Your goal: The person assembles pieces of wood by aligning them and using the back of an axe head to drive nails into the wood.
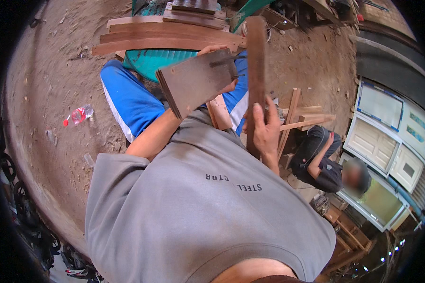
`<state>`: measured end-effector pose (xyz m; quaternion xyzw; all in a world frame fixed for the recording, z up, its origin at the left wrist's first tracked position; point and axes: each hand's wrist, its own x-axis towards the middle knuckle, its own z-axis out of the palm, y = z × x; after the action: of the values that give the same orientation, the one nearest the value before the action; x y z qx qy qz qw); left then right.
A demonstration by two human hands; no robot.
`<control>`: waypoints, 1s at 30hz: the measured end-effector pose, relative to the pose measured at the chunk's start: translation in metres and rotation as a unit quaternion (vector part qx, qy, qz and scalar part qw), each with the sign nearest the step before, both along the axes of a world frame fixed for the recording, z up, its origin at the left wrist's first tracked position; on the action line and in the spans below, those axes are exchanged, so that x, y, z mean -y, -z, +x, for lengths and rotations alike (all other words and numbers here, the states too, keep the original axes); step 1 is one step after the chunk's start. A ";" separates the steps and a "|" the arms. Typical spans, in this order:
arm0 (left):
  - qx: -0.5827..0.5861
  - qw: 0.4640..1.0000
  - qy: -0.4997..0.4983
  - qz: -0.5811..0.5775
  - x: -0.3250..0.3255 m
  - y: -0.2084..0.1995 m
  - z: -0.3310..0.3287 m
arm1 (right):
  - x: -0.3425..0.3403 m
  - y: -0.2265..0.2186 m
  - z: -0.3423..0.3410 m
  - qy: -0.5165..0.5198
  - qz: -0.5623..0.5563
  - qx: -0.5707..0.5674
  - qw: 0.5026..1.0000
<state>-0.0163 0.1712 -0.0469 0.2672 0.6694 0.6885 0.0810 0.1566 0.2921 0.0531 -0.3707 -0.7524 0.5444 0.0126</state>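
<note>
I see the left hand (pixel 229 87), near 12 o'clock, gripping a wide, flat brown wooden board (pixel 193 82). Most of that hand hides behind the board, but fingers show at two edges. The right hand (pixel 267 129), between 2 and 3 o'clock, is wrapped round a long, narrow brown wooden bar (pixel 256 61), which stands just right of the board and reaches up toward 1 o'clock. Two thin, dark pegs (pixel 233 59) sit between the two pieces. They are blurry, so from far off I can't tell which piece they are stuck in, or if they touch both.

I think the bar could tip, because the right hand has it low down and its long top is free. If it swings left, it could bend a peg or bump the left fingers, which are near. The board could droop, since it is wide and seems held toward one end. I'd also watch the person in dark clothes (pixel 318 165) near 3 o'clock: a dropped bar might fall that way.
</note>
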 end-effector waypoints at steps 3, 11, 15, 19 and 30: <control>0.010 1.000 0.002 0.000 0.001 0.006 0.001 | -0.004 -0.013 -0.010 0.058 -0.013 -0.112 0.992; -0.093 0.990 -0.042 0.093 -0.005 0.009 -0.004 | 0.006 -0.010 -0.002 0.028 0.067 -0.004 0.997; -0.078 0.996 0.005 -0.042 0.003 0.019 0.000 | -0.001 -0.028 -0.008 0.087 0.003 -0.117 0.989; -0.125 0.990 0.016 -0.064 -0.001 0.017 0.012 | 0.012 -0.020 -0.005 -0.044 0.106 -0.019 0.993; -0.232 0.939 0.014 -0.253 0.002 0.012 0.011 | 0.009 -0.003 0.000 -0.008 0.083 -0.075 0.994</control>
<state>-0.0056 0.1688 -0.0589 0.3995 0.8180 0.4138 -0.0024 0.1565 0.2833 0.0564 -0.3210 -0.7945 0.5066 0.0953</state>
